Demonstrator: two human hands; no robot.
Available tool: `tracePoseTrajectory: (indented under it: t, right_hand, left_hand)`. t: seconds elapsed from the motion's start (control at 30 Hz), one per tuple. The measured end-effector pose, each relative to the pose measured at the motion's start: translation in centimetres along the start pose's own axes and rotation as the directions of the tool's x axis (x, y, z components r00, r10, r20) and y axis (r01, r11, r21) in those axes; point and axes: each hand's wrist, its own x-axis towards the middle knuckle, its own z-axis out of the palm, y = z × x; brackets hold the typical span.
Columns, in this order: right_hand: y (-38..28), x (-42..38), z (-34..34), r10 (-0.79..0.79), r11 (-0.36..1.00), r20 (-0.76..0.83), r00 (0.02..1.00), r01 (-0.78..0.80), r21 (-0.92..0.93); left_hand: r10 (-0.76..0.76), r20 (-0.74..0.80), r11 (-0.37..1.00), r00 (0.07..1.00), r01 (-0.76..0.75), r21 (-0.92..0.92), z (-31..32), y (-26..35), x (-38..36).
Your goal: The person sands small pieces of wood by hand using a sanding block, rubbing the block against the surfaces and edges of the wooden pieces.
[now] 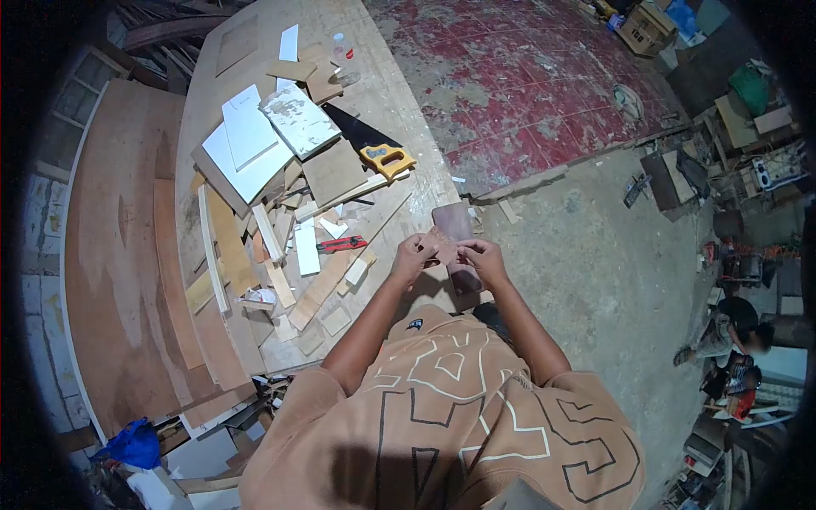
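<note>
Both hands meet at the right edge of the wooden worktable (416,183), above a dark reddish-brown board (453,221). Between them is a small, thin reddish-brown piece (443,247). My left hand (413,257) pinches its left side, fingers closed. The fingers of my right hand (483,262) are closed on its right side. The brown board extends beyond the hands, its near end showing below them. Left of my left hand lies a red utility knife (342,245) among wood offcuts.
A handsaw with a yellow handle (388,161), white panels (249,127) and a clear bottle (341,47) are on the table. Large curved plywood (123,229) stands at left. Another person (735,327) is at far right, near clutter. A raised red floor (510,93) has an edge.
</note>
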Motion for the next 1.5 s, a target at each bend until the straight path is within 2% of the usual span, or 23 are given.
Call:
tracePoseTrajectory:
  t: [0.1,0.2,0.23,0.27,0.3,0.37,0.4,0.47,0.53,0.6,0.63,0.7,0.77,0.8,0.97,1.13,1.2,1.3,1.37,1.4,1.43,1.5]
  right_hand:
    - [0.4,0.2,-0.3,-0.021,0.999,-0.027,0.999,0.022,0.028]
    - [0.6,0.3,-0.5,-0.018,1.000,-0.015,1.000,0.017,-0.016]
    - [0.5,0.3,-0.5,-0.018,1.000,-0.014,1.000,0.018,-0.016]
    - [0.4,0.3,-0.5,-0.028,0.998,0.005,1.000,0.028,-0.058]
    - [0.2,0.2,-0.4,-0.036,0.994,0.025,0.999,0.038,-0.100]
    - [-0.2,0.1,-0.4,-0.039,0.989,0.050,0.998,0.046,-0.143]
    - [-0.4,0.0,-0.4,-0.044,0.981,0.075,0.996,0.058,-0.186]
    - [-0.9,-0.1,-0.1,-0.037,0.981,0.098,0.995,0.054,-0.185]
    - [-1.5,-0.4,0.3,-0.031,0.982,0.118,0.993,0.053,-0.183]
    - [-1.6,-0.8,0.7,-0.337,0.797,0.200,0.920,0.392,-0.459]
    - [-1.4,-0.7,0.7,-0.337,0.797,0.199,0.920,0.391,-0.460]
    - [-1.5,-0.4,1.0,-0.102,0.983,0.144,0.984,0.122,-0.140]
    - [-1.9,-0.4,0.9,-0.058,0.994,0.124,0.991,0.069,-0.088]
    - [-2.0,-0.3,0.9,-0.013,0.999,0.104,0.995,0.017,-0.032]
    - [-2.0,-0.1,0.8,-0.034,0.999,0.074,0.997,0.032,0.033]
    - [-1.9,-0.2,0.8,-0.029,1.000,0.039,0.999,0.028,0.009]
    - [-1.6,0.0,0.8,-0.042,0.991,0.029,0.999,0.039,0.125]
    - [-1.1,0.1,0.9,-0.006,0.980,0.005,1.000,0.005,0.199]
    - [-0.7,0.1,0.9,0.004,0.976,0.035,0.999,-0.012,0.219]
    - [-0.6,0.0,0.8,0.015,0.971,0.067,0.998,-0.030,0.237]
    - [-0.5,-0.1,0.7,0.014,0.971,0.067,0.998,-0.029,0.238]
    - [-0.2,-0.3,0.5,-0.089,0.995,0.085,0.992,0.084,0.062]
  left_hand:
    - [-0.015,0.056,1.000,0.998,0.013,0.022,-1.3,-0.6,0.4]
    - [0.010,0.087,0.992,0.996,-0.021,0.124,-1.6,-0.6,0.4]
    - [0.110,0.099,0.931,0.989,-0.138,0.339,-1.6,-0.4,0.3]
    - [0.202,0.133,0.810,0.970,-0.242,0.534,-1.7,-0.3,0.2]
    - [0.203,0.132,0.810,0.970,-0.242,0.535,-1.3,0.4,-0.3]
    - [0.276,0.192,0.723,0.942,-0.335,0.604,-0.4,1.9,-1.4]
    - [0.275,0.192,0.724,0.942,-0.334,0.604,-0.6,1.5,-1.2]
    - [0.150,0.191,0.897,0.970,-0.214,0.386,-1.0,0.7,-0.5]
    - [0.121,0.144,0.918,0.982,-0.166,0.360,-1.0,0.6,-0.4]
    - [0.088,0.097,0.936,0.991,-0.115,0.333,-0.8,0.9,-0.4]
    - [0.075,0.098,0.943,0.992,-0.103,0.317,-0.7,1.2,-0.6]
    - [0.064,0.097,0.950,0.993,-0.090,0.300,-0.6,1.5,-0.7]
    - [0.054,0.120,0.983,0.991,-0.073,0.167,-0.7,1.4,-0.7]
    - [0.053,0.118,0.984,0.992,-0.073,0.165,-0.9,1.1,-0.5]
    - [0.069,0.242,0.983,0.968,-0.108,0.152,-1.9,0.5,-0.4]
    - [0.035,0.247,0.992,0.968,-0.063,0.107,-1.2,1.6,-1.1]
    - [0.046,0.256,0.996,0.966,-0.065,0.066,-1.2,1.5,-1.0]
    - [0.118,0.271,0.988,0.955,-0.140,0.066,-1.1,1.2,-0.9]
    - [0.123,0.181,0.992,0.976,-0.117,-0.045,-0.6,1.3,-0.8]
    - [0.123,0.182,0.992,0.976,-0.117,-0.044,-0.6,1.3,-0.8]
    - [0.163,0.173,0.987,0.971,-0.162,-0.019,-0.6,1.4,-0.7]
    - [0.205,0.163,0.978,0.965,-0.209,0.008,-0.8,1.3,-0.4]
